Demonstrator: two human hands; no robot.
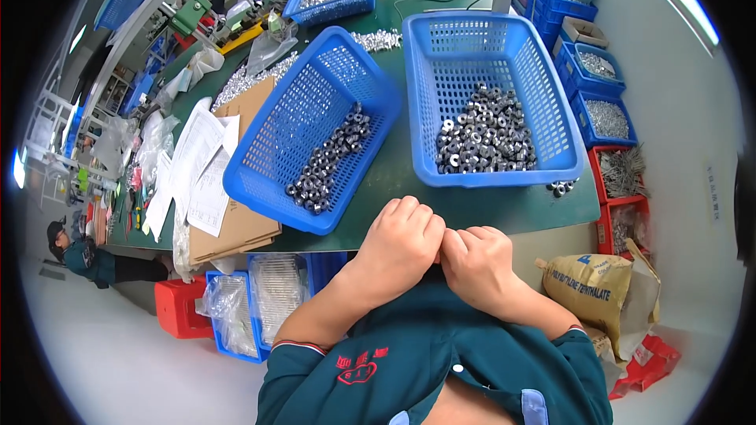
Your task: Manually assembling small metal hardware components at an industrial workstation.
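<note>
Both of my hands meet just in front of the table's near edge. My left hand (399,250) is closed, knuckles up, its fingertips curled out of sight. Against it rests my right hand (477,266), closed too, thumb and fingers pinched together. Whatever sits between them is hidden. Ahead to the left, a blue perforated basket (272,138) leans tilted, with small dark metal ring-like parts (324,167) gathered along its lower right side. Straight ahead, a second blue basket (543,94) holds a larger heap of similar metal parts (484,132).
A few loose parts (561,187) lie by the right basket's corner on the green table (504,211). Cardboard (250,220) and papers (206,189) are at left. Stacked bins (608,120) and a yellow sack (589,287) stand right. Another person (88,258) is far left.
</note>
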